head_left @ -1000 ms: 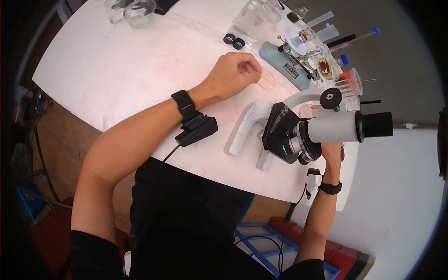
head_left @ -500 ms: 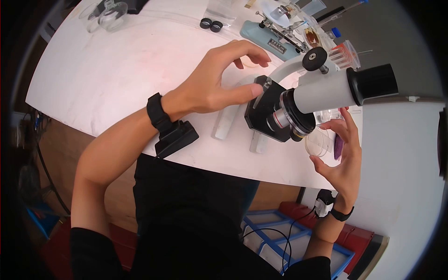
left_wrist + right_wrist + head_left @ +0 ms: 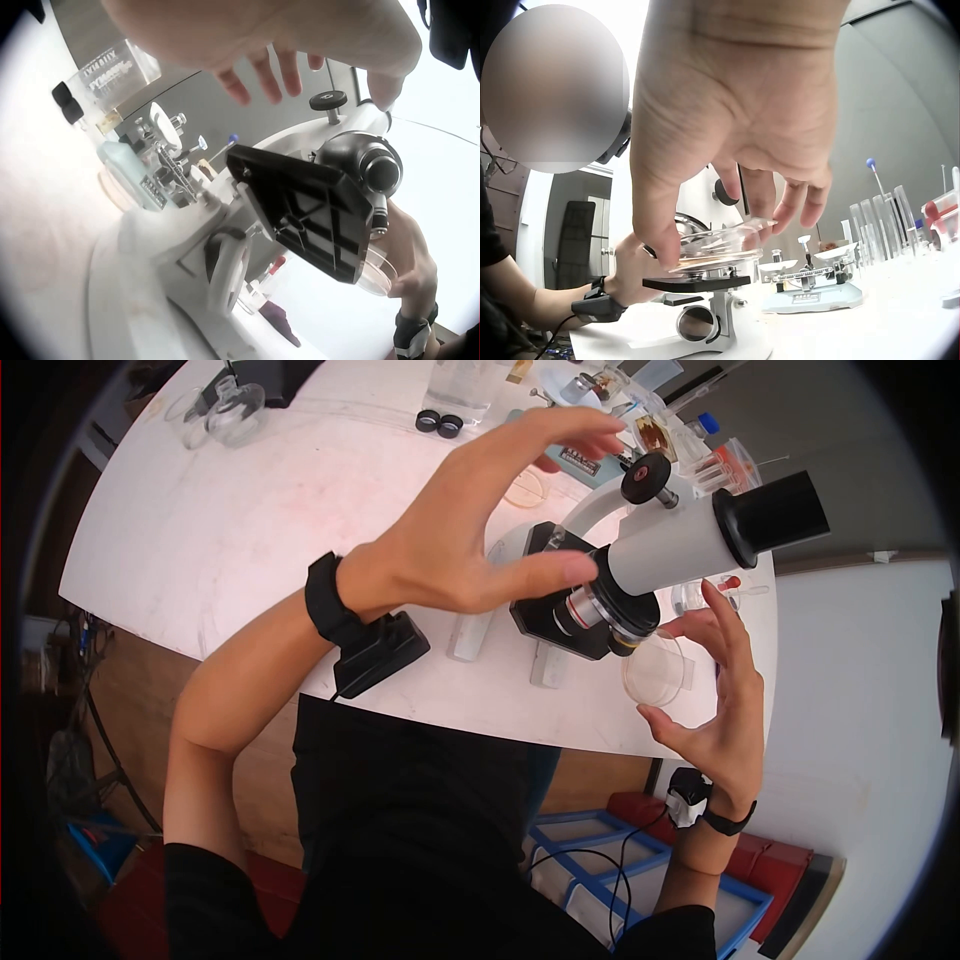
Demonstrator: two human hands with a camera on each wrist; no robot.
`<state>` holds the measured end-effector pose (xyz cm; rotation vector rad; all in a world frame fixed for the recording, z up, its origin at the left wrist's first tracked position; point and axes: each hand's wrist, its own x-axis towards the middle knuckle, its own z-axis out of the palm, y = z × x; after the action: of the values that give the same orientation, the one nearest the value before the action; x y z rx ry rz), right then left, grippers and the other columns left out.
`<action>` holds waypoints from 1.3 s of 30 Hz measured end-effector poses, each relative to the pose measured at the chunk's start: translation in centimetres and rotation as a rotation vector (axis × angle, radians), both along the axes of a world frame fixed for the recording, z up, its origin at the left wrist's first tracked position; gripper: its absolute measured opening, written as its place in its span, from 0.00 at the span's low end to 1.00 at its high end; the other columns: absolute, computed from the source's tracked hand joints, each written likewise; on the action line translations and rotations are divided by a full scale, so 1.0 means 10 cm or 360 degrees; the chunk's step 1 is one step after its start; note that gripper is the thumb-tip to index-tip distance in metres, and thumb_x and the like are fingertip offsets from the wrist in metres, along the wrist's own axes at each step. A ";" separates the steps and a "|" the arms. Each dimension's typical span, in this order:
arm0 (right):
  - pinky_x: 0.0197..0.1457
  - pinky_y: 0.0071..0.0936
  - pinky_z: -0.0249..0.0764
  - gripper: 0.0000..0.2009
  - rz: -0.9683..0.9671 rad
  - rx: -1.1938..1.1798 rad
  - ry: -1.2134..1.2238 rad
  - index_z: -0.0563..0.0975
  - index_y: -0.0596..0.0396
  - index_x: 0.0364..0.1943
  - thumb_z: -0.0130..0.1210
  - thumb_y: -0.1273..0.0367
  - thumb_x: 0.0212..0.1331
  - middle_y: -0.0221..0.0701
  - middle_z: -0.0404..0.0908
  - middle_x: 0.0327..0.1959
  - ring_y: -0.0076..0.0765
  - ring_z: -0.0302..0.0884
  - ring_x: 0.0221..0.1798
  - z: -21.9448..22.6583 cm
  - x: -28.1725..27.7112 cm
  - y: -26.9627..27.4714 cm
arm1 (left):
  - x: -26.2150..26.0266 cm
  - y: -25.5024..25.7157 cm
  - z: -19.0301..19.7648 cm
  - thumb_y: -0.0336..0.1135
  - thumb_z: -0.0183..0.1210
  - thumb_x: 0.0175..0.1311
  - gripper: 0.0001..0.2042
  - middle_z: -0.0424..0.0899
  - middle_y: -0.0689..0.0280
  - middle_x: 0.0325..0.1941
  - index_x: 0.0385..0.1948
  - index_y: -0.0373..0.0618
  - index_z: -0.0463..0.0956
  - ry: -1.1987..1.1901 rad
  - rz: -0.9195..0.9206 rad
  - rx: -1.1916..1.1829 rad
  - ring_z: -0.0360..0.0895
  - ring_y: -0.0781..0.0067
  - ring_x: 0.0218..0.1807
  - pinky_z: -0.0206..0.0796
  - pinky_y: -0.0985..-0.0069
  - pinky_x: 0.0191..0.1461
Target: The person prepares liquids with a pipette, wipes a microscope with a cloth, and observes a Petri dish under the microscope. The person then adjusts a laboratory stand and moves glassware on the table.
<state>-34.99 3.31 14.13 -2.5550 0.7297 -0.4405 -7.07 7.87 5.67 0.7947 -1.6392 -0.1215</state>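
White microscope (image 3: 672, 550), left hand (image 3: 455, 525) perhaps touching it; right hand (image 3: 732, 705) pinches clear dish (image 3: 652, 670).

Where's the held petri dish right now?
Head view, right of centre: the petri dish is pinched by the right hand, just right of the objectives on the microscope in that image.

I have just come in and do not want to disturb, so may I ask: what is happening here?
A person's right hand holds a clear round dish near the black stage of a microscope. The dish is not set on the stage. The left hand, fingers loosely open, is close to the microscope; I cannot tell whether it touches it. A balance stands farther back on the white table.
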 end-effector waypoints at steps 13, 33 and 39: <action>0.61 0.37 0.69 0.50 0.0013 -0.0099 0.0104 0.61 0.53 0.67 0.67 0.78 0.26 0.36 0.78 0.44 0.42 0.74 0.53 0.01 -0.05 0.04 | -0.05 -0.41 0.46 0.38 0.54 0.64 0.14 0.70 0.52 0.34 0.38 0.34 0.69 -0.0318 -0.0073 -0.0374 0.69 0.54 0.35 0.63 0.66 0.39; 0.56 0.36 0.72 0.51 0.0032 -0.0038 0.0093 0.61 0.55 0.68 0.69 0.77 0.27 0.38 0.77 0.43 0.43 0.74 0.50 -0.02 0.13 0.17 | -0.13 -0.46 0.52 0.32 0.47 0.64 0.10 0.75 0.47 0.25 0.44 0.38 0.66 -0.0141 -0.0047 0.0010 0.75 0.45 0.30 0.63 0.55 0.32; 0.56 0.36 0.73 0.51 -0.0001 -0.0071 0.0101 0.61 0.56 0.67 0.70 0.77 0.26 0.41 0.74 0.49 0.48 0.77 0.52 -0.04 0.13 0.16 | -0.16 -0.32 0.67 0.30 0.50 0.62 0.10 0.73 0.42 0.30 0.33 0.27 0.68 -0.1000 0.0483 -0.0069 0.73 0.46 0.29 0.65 0.58 0.32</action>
<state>-33.66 4.92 13.73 -2.6210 0.7514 -0.3819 -8.63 4.70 12.33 1.1091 -2.0657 0.4166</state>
